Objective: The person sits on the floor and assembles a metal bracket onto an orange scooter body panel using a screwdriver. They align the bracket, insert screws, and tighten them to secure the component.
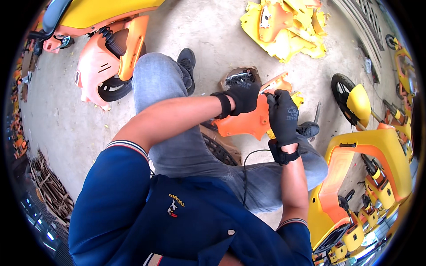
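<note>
Panel of moulded orange plastic [243, 124] sits between the person's bent legs, well in from the edges of the grey concrete floor [173, 31]. Its long axis slants: the broad end lies near and left, while the narrow end points away and to the right. Yellow plastic [298, 100] shows beside its right border.

The left hand [245, 96], in a black glove, bends over the panel's far side with fingers curled; their tips are hidden, so I cannot tell what they hold. The right hand [284, 114], gloved alike, reaches over the panel's right side, thumb and fingers drawn narrow at its surface; whether they pinch something I cannot tell.

Just beyond the left hand stands a brown open-topped container [223, 82] with many small dark and silvery metal pieces [239, 79] in it. Nearer the body, a black ribbed ring [219, 150] shows partly beneath the leg.

Toward the floor's far edge lies a heap of yellow plastic panels [306, 37]; by its far left corner stands an orange-and-yellow scooter [100, 66].
</note>
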Action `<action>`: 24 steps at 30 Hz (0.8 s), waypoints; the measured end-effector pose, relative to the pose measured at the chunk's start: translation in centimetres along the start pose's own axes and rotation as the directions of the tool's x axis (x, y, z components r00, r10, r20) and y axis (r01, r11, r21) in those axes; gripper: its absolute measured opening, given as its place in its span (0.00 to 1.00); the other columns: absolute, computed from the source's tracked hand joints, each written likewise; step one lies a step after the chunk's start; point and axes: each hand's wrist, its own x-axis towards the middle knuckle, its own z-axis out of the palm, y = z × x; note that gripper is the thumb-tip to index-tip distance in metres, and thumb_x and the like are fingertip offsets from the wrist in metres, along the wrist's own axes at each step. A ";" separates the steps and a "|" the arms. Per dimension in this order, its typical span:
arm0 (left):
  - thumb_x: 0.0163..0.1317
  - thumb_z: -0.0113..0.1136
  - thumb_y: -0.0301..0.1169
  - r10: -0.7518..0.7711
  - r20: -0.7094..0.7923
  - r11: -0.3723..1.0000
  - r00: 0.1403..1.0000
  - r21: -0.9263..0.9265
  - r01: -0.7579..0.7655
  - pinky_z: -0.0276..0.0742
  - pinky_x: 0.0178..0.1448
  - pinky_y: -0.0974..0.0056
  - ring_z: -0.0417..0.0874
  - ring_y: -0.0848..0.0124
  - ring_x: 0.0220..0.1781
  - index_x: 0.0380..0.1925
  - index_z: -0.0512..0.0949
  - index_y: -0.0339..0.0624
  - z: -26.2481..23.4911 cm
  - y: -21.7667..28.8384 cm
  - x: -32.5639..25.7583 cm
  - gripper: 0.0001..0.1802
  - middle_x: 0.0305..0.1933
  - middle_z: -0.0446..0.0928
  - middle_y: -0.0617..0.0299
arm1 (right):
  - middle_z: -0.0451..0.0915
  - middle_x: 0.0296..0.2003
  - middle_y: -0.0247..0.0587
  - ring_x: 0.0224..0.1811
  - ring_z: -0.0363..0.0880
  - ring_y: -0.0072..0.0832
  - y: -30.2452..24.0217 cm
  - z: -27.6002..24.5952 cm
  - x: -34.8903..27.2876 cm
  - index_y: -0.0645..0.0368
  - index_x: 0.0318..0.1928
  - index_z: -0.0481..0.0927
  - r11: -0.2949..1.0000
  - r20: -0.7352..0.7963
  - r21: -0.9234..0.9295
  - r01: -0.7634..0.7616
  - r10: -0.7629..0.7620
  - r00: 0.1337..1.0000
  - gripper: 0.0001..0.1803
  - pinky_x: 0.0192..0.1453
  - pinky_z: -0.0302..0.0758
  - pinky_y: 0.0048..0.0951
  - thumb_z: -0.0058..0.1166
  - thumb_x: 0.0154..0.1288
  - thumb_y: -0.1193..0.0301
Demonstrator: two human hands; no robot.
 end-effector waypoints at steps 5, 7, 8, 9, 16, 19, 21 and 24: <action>0.56 0.54 0.23 -0.009 0.035 1.000 0.999 0.019 0.008 0.77 0.56 0.52 0.81 0.47 0.54 0.56 0.76 0.42 -0.2 0.3 0.1 0.24 0.49 0.81 0.42 | 0.80 0.33 0.52 0.36 0.82 0.52 0.0 0.1 0.0 0.61 0.46 0.75 0.999 0.035 0.028 -0.027 0.026 0.999 0.10 0.38 0.77 0.45 0.59 0.68 0.72; 0.56 0.54 0.23 -0.009 0.030 0.999 0.999 0.031 0.008 0.77 0.56 0.52 0.81 0.46 0.54 0.56 0.76 0.41 -0.4 0.2 0.1 0.24 0.49 0.81 0.41 | 0.79 0.37 0.53 0.38 0.81 0.52 -0.8 -0.2 0.2 0.61 0.47 0.75 0.996 0.009 0.085 0.025 -0.026 1.000 0.10 0.38 0.77 0.45 0.58 0.68 0.73; 0.56 0.54 0.23 0.013 0.013 0.999 1.000 0.041 -0.014 0.77 0.56 0.52 0.81 0.46 0.54 0.56 0.76 0.41 0.0 -0.4 0.4 0.24 0.49 0.81 0.41 | 0.78 0.39 0.53 0.38 0.81 0.53 -1.0 -0.3 0.3 0.62 0.48 0.75 0.992 -0.004 0.113 0.052 -0.051 0.999 0.10 0.39 0.77 0.45 0.58 0.68 0.73; 0.56 0.54 0.23 0.038 -0.002 0.998 0.999 0.050 -0.038 0.77 0.56 0.52 0.81 0.46 0.54 0.56 0.76 0.40 0.2 -0.6 0.5 0.24 0.49 0.81 0.41 | 0.77 0.40 0.54 0.39 0.80 0.53 -0.7 -0.2 0.2 0.62 0.48 0.75 0.993 0.000 0.085 0.079 -0.079 0.997 0.11 0.39 0.78 0.45 0.57 0.68 0.74; 0.57 0.54 0.24 0.078 -0.025 0.996 0.997 0.053 -0.076 0.77 0.57 0.51 0.81 0.46 0.53 0.54 0.77 0.39 1.2 -1.3 1.1 0.22 0.48 0.81 0.40 | 0.76 0.38 0.54 0.38 0.79 0.53 0.5 -0.1 0.0 0.61 0.47 0.75 0.995 0.016 -0.054 0.082 -0.081 0.997 0.09 0.37 0.77 0.47 0.55 0.70 0.72; 0.57 0.54 0.24 0.101 -0.057 0.993 0.993 0.065 -0.098 0.77 0.56 0.51 0.81 0.46 0.52 0.54 0.77 0.39 2.1 -2.4 1.4 0.22 0.47 0.81 0.40 | 0.76 0.35 0.53 0.37 0.79 0.52 1.0 0.7 -0.1 0.60 0.45 0.74 0.993 -0.016 -0.090 0.074 -0.076 0.997 0.09 0.36 0.77 0.47 0.57 0.70 0.69; 0.57 0.54 0.24 0.099 -0.081 0.994 0.992 0.046 -0.095 0.77 0.56 0.51 0.81 0.45 0.52 0.54 0.77 0.39 2.2 -2.6 1.4 0.22 0.47 0.81 0.40 | 0.77 0.34 0.52 0.37 0.79 0.52 1.1 0.9 -0.1 0.59 0.44 0.74 0.994 -0.034 -0.095 0.061 -0.064 0.997 0.09 0.36 0.77 0.47 0.58 0.69 0.69; 0.57 0.54 0.24 0.075 -0.041 0.997 0.996 0.031 -0.073 0.77 0.56 0.51 0.81 0.45 0.52 0.54 0.77 0.39 1.9 -2.1 1.4 0.22 0.47 0.81 0.40 | 0.77 0.33 0.52 0.37 0.79 0.51 1.1 0.8 0.0 0.59 0.43 0.74 0.998 -0.033 -0.055 0.033 -0.035 0.999 0.10 0.36 0.77 0.47 0.59 0.69 0.68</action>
